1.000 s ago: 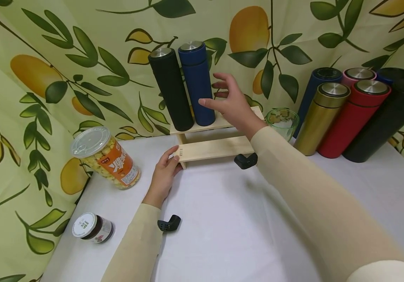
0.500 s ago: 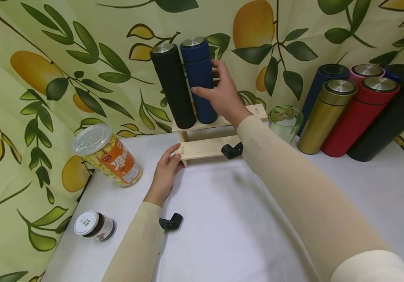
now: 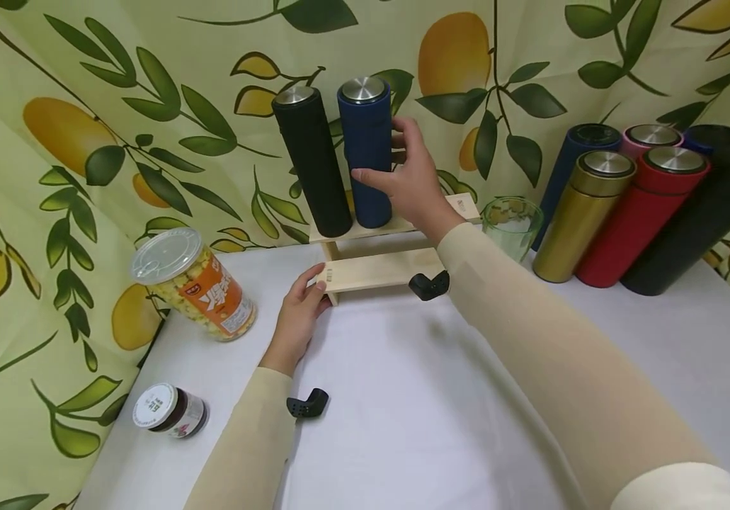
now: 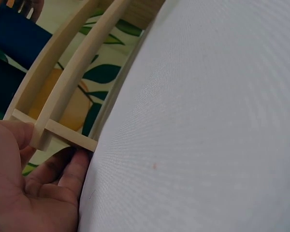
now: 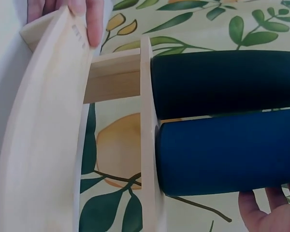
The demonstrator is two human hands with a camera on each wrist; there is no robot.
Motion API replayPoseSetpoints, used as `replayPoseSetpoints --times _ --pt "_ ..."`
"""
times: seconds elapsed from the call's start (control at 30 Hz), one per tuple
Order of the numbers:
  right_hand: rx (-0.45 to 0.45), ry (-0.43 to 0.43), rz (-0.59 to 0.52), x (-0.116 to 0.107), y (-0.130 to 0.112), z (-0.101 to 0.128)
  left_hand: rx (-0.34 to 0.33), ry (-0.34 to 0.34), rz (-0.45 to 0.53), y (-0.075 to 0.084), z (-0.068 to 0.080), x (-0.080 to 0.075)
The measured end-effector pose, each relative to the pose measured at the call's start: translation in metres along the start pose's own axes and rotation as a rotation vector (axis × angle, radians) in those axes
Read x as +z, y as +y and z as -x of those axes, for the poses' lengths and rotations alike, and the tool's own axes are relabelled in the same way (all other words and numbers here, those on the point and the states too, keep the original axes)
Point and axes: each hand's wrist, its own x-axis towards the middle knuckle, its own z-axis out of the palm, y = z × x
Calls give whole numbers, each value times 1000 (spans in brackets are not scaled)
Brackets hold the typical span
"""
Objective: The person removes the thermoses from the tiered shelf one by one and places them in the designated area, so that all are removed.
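- Head view shows the right hand (image 3: 412, 180) curled round the navy blue flask (image 3: 367, 152), thumb in front and fingers behind; a second ago that hand hovered spread beside the flask, and half a second ago it was only just closing, so the grip is now made.
- The navy blue flask stands upright on the upper tier of the wooden rack (image 3: 380, 269), just beside the black flask (image 3: 312, 161); its base looks seated on the tier, though the right wrist view cannot confirm full contact.
- The left hand (image 3: 297, 319) has stayed put, thumb and fingers pinching the rack's lower left corner and steadying it on the white surface (image 3: 415, 404).
- Off to the right, a glass cup (image 3: 511, 223) and a cluster of other flasks (image 3: 632, 205) stand apart.
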Motion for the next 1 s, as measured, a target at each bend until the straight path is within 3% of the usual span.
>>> replayPoseSetpoints --times 0.4,1.0 --pt "-41 -9 25 -12 -7 32 13 -13 -13 -4 3 -1" --pt "-69 -12 6 -49 -19 101 9 -2 8 -1 2 0"
